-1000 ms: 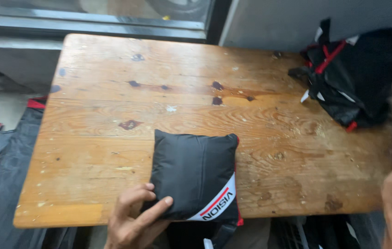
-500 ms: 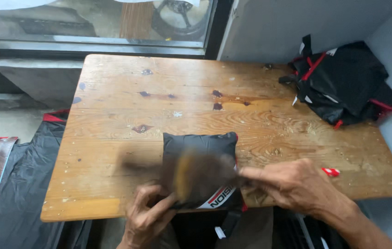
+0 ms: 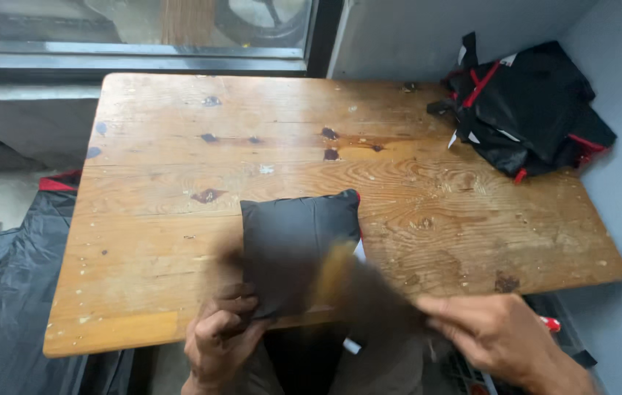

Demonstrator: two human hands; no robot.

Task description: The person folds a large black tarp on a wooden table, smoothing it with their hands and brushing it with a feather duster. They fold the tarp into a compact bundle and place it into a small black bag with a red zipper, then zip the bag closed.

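Both hands work at the near edge of a worn wooden table [image 3: 179,183]. Left hand [image 3: 222,338] is curled shut, its fingers pinching the near left corner of a small black fabric pouch [image 3: 298,245] that lies flat on the boards, close to the near edge and a little left of centre. Right hand [image 3: 494,335] sits just off the near edge to the right, fingers drawn together on one end of a dark, blurred thing [image 3: 358,292] that streaks across from the pouch's near right corner; the blur is too strong to tell what it is, though a yellowish patch shows in it. A thin white strip peeks out along the pouch's right side. At the far right corner of the table, well apart from the hands, lies a heap of black fabric with red trim [image 3: 526,110]. More black fabric [image 3: 11,292] hangs down on the left, beside the table. Beyond the far edge runs a window frame [image 3: 179,55].
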